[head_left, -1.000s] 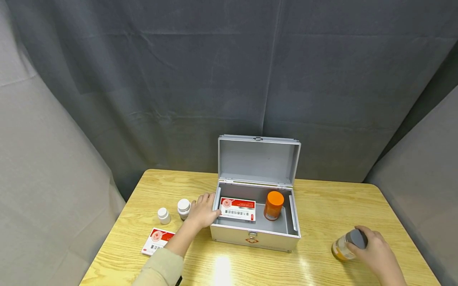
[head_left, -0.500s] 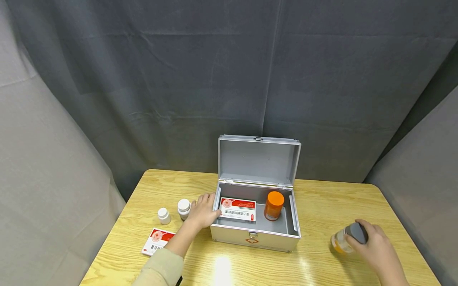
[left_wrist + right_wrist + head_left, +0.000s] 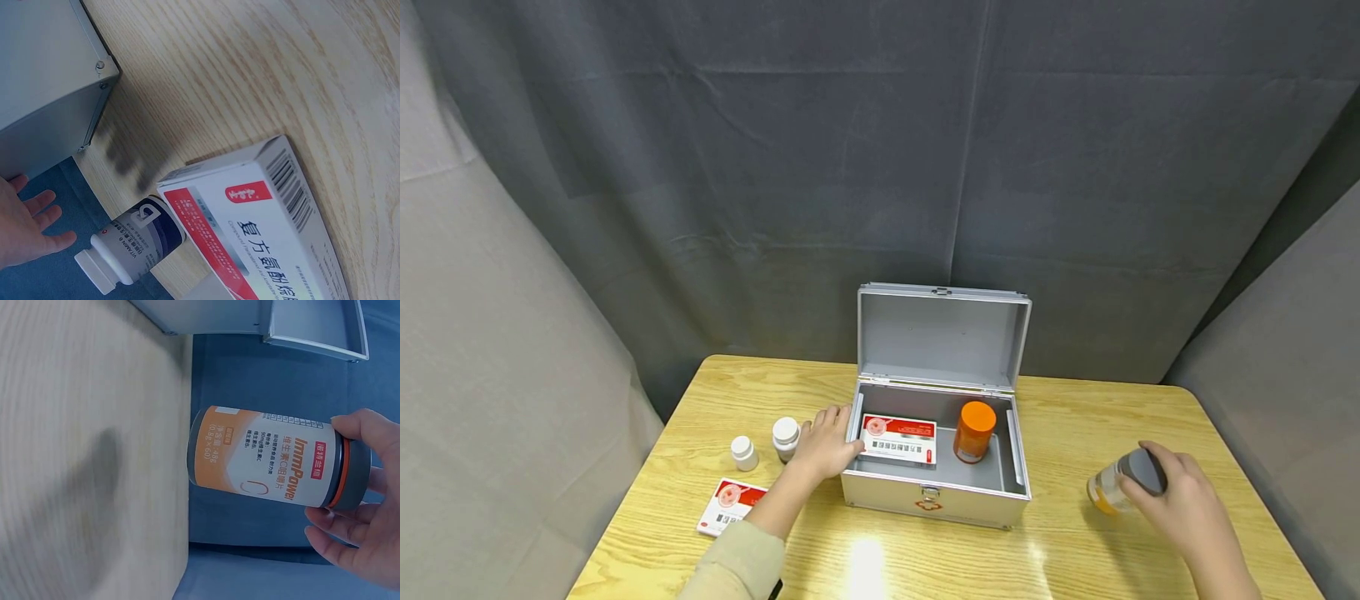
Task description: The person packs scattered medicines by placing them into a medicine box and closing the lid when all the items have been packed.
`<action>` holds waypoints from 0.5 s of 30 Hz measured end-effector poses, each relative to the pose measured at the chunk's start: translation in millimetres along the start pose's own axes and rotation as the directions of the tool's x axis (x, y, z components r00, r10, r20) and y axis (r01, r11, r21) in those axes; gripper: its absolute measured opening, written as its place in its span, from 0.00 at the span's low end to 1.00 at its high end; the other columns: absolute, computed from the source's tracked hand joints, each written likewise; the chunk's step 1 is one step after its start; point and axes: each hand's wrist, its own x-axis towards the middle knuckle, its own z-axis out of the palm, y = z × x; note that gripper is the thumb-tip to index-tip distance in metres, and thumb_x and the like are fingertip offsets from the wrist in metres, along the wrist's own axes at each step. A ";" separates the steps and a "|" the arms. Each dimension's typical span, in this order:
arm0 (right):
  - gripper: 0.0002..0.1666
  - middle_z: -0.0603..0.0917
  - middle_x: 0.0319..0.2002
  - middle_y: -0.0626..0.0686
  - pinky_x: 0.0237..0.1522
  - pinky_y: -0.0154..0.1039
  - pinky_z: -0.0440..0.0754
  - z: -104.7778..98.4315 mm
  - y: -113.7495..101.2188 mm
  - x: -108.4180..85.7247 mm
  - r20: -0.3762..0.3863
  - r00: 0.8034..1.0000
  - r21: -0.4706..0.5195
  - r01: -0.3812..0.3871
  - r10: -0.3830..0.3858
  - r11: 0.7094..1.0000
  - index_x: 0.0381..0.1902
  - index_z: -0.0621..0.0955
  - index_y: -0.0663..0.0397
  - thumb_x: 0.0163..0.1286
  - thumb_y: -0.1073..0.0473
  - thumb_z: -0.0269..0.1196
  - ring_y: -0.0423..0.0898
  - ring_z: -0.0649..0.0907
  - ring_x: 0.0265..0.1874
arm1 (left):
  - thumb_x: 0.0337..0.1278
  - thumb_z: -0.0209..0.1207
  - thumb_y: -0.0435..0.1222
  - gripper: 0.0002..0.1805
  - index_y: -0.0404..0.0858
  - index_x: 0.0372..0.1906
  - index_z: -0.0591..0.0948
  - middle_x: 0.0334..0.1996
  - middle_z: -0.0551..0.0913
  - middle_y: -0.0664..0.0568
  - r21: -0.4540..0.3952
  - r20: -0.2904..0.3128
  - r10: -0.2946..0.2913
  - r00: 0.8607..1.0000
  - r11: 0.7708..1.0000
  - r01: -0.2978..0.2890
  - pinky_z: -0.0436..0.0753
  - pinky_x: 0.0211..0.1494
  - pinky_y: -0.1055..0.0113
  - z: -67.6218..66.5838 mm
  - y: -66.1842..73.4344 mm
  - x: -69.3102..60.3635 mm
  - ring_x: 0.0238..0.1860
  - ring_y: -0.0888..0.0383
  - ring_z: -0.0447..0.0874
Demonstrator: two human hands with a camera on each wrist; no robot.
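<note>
My right hand (image 3: 1187, 508) grips a vitamin bottle (image 3: 262, 456) by its dark grey lid, with the thumb on one side and fingers on the other. The bottle has an orange and white label and hangs tilted above the table, its shadow apart from its base. My left hand (image 3: 827, 446) rests on the left rim of a silver first-aid box (image 3: 936, 492), fingers extended, thumb over the edge. The box's lid stands up. Inside lie a red and white medicine box (image 3: 898, 440) at left and an orange-capped bottle (image 3: 974, 432) upright at right.
Left of my left hand stand a white-capped vitamin B bottle (image 3: 134, 240) and a smaller white bottle (image 3: 744, 453). Another red and white medicine box (image 3: 250, 219) lies nearer, partly behind my left forearm. Grey curtains surround the wooden table (image 3: 1067, 433).
My right hand has lifted the vitamin bottle off the table and moved it slightly up and left in the head view. The left hand and the first-aid box stay put.
</note>
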 end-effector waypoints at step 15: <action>0.33 0.71 0.43 0.72 0.28 0.56 0.71 -9.0 -30.9 16.8 -0.121 0.988 0.008 0.096 -0.095 0.995 0.56 0.70 0.67 0.57 0.54 0.64 0.63 0.73 0.36 | 0.52 0.50 0.51 0.39 0.38 0.67 0.59 0.62 0.64 0.42 0.004 0.015 -0.004 1.000 1.000 0.004 0.59 0.62 0.43 -1.4 1.4 -0.7 0.63 0.45 0.60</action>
